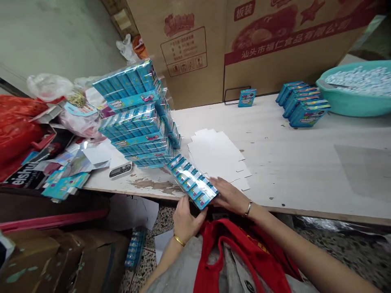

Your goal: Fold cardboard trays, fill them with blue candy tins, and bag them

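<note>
A long pack of small blue candy boxes [192,183], glossy under clear film, lies slanted at the table's front edge. My left hand [185,219] grips its near end, fingers on the left side and thumb at the end. Along the right side of the pack, my right hand [229,195] presses with its fingers, some of them hidden. Just behind the pack's far end rises a stack of similar wrapped packs [137,126]. White card sheets [214,156] lie fanned out beyond my right hand.
A single blue box [247,98] stands by a wire frame. Several blue boxes [308,114] are lined up near a turquoise basin [357,103] of small wrapped pieces. Large cartons [195,89] wall the back. A white scale-like device [120,170] and plastic bags [81,118] are on the left.
</note>
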The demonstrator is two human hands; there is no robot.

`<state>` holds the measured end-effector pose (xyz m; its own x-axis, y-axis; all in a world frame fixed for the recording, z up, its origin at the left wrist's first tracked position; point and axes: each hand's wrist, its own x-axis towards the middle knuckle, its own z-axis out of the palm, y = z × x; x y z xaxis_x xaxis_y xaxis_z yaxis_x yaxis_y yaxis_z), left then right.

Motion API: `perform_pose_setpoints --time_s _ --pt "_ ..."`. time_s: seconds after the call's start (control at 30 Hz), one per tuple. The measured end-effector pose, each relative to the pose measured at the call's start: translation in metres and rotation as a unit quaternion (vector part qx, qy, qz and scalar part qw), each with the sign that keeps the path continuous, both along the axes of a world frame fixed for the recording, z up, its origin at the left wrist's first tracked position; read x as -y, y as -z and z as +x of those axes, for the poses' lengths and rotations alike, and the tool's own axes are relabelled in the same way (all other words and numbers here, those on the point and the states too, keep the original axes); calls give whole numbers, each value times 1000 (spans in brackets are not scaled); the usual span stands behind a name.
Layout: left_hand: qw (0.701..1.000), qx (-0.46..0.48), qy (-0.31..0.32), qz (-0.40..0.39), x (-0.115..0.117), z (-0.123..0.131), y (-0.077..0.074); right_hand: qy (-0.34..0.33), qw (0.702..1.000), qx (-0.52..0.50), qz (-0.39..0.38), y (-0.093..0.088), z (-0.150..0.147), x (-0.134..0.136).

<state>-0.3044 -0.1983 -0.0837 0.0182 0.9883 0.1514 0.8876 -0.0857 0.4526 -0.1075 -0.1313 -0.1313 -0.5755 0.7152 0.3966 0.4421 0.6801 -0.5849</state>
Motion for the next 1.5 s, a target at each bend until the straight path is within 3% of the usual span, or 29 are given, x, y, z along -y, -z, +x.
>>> perform_pose_setpoints --time_s 0.1,0.2,0.33,0.4,0.47,0.5,0.57,0.67,0.73,0.8,0.87,0.97,1.1,1.3,1.5 --pt "1000 21 18 -2 5 1 -3 -24 999 -28 15 0 -7 2" --pt "998 46 50 3 7 4 -11 -20 999 -46 13 -14 2 6" --pt "989 70 129 -34 -1 28 -20 -15 998 -29 -61 -32 53 -3" --pt "972 73 215 -66 -10 46 -21 7 992 -13 -122 -32 88 -11" --pt "942 87 312 -86 -22 60 -24 73 979 -25 -190 -28 119 -14" --pt "934 107 332 -75 -30 62 -26 126 966 -51 -220 -25 129 -13" --pt "946 169 276 2 -51 55 -33 250 919 -140 -270 -21 135 -4" --pt "955 250 40 155 -94 22 -39 376 830 -264 -316 -23 109 16" --pt "946 302 -37 114 -124 -1 -35 383 819 -290 -315 -28 79 26" --pt "933 359 -31 -12 -147 -16 -26 395 820 -306 -279 -32 50 29" --pt "915 395 -16 -86 -158 -21 -18 414 806 -339 -253 -33 30 28" --pt "904 418 -21 -85 -158 -17 -15 408 778 -398 -262 -32 22 25" --pt "896 434 -10 -96 -151 -8 -20 387 752 -446 -292 -38 36 24" --pt "892 443 12 -92 -149 10 -23 388 730 -477 -299 -51 61 21" --pt "888 449 7 -104 -152 20 -27 386 716 -481 -329 -50 69 21"
